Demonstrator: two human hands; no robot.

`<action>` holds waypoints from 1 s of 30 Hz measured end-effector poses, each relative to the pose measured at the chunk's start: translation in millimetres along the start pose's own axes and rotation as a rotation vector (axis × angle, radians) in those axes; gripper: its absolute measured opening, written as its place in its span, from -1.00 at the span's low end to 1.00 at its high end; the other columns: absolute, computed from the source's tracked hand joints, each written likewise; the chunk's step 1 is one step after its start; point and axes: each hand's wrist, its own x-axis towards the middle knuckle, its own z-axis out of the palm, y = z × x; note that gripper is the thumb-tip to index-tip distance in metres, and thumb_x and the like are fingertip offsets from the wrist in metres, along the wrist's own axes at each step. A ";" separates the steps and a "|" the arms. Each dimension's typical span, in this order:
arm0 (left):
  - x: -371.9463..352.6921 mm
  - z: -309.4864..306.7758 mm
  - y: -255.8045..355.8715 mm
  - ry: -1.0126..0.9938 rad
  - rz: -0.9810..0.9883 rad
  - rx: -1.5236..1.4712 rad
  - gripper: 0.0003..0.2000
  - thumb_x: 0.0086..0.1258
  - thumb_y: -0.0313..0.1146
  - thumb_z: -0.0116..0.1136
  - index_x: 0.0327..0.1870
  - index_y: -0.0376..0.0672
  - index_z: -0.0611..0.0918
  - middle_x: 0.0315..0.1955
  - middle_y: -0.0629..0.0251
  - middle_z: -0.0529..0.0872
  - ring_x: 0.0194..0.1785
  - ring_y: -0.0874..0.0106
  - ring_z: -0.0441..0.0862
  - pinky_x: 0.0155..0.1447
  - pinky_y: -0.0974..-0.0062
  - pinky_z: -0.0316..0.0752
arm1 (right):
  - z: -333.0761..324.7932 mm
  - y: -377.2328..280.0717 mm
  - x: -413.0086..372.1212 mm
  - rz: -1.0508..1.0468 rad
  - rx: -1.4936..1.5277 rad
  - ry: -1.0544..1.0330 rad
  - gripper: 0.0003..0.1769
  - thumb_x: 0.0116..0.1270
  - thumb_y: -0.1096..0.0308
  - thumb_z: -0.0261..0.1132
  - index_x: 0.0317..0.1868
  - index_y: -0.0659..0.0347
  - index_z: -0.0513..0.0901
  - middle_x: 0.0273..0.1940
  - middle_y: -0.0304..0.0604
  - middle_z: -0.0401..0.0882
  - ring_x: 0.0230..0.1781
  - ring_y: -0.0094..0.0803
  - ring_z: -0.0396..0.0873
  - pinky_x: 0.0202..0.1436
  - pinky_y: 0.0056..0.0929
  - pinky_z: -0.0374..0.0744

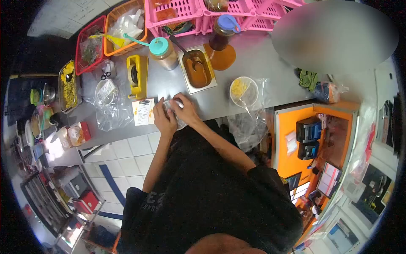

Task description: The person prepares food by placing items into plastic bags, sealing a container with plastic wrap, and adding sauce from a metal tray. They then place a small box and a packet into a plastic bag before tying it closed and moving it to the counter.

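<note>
Both hands are at the counter's front edge, around a pale round tub (181, 124) that they mostly cover. My left hand (165, 117) wraps its left side, fingers bent over the top. My right hand (186, 112) lies across the top and right side, fingers curled inward. Whether a lid is on the tub is hidden. A printed paper slip (144, 112) lies just left of my left hand. To the right stands an open round tub (243, 101) with yellow shredded food (239, 88), beside clear plastic bags (249, 127).
Behind my hands are a steel pan (208, 86) of brown sauce with a ladle, a teal-lidded jar (168, 59), a blue-lidded jug (220, 36) and a yellow tape dispenser (143, 76). Pink baskets (182, 26) line the back. A bagged tub (106, 92) sits left.
</note>
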 end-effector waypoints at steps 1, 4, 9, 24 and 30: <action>6.5 1.9 0.0 0.012 0.099 0.048 -0.64 0.37 -0.36 -0.02 0.17 -0.22 0.52 -0.05 0.03 0.58 0.00 0.05 0.53 0.04 0.20 0.46 | -7.0 -6.5 1.1 0.056 -0.011 0.005 -0.74 0.38 0.24 0.27 -0.16 0.31 0.57 -0.24 -0.02 0.67 -0.15 -0.29 0.64 -0.01 -0.38 0.55; 18.9 -12.5 1.2 0.045 0.222 0.107 -0.70 0.36 -0.36 0.02 0.07 -0.18 0.60 -0.11 0.08 0.62 0.01 0.07 0.54 0.10 0.19 0.41 | -19.1 10.2 -4.3 0.133 0.019 0.063 -0.64 0.36 0.10 0.28 -0.17 0.28 0.60 -0.20 0.02 0.69 -0.13 -0.19 0.66 -0.03 -0.30 0.56; 18.3 -37.4 -21.7 0.237 0.136 0.453 -0.64 0.28 -0.15 0.24 0.05 -0.06 0.61 0.09 0.15 0.54 0.19 0.10 0.42 0.27 0.06 0.24 | -23.7 23.2 -18.2 0.160 0.019 0.147 -0.57 0.35 0.01 0.28 -0.18 0.28 0.62 -0.21 0.03 0.69 -0.14 -0.10 0.67 -0.03 -0.26 0.56; 79.0 -113.5 -108.2 0.185 -0.005 -0.018 -0.76 0.25 -0.23 0.29 -0.15 -0.15 0.70 -0.12 0.08 0.63 -0.10 0.17 0.60 -0.02 0.28 0.48 | 71.3 -5.6 -8.8 0.128 -0.052 0.024 -0.57 0.38 0.03 0.25 -0.16 0.31 0.63 -0.21 -0.01 0.68 -0.16 -0.26 0.61 -0.01 -0.34 0.50; 153.6 -101.6 -123.6 -0.338 -0.632 -0.416 -0.66 0.27 -0.11 0.29 -0.13 -0.21 0.75 -0.61 0.36 0.56 -0.66 0.52 0.42 -0.55 0.50 0.33 | 111.5 -0.9 -3.3 0.091 0.036 0.017 -0.61 0.40 0.09 0.25 -0.16 0.34 0.61 -0.25 -0.02 0.66 -0.20 -0.33 0.56 -0.01 -0.39 0.49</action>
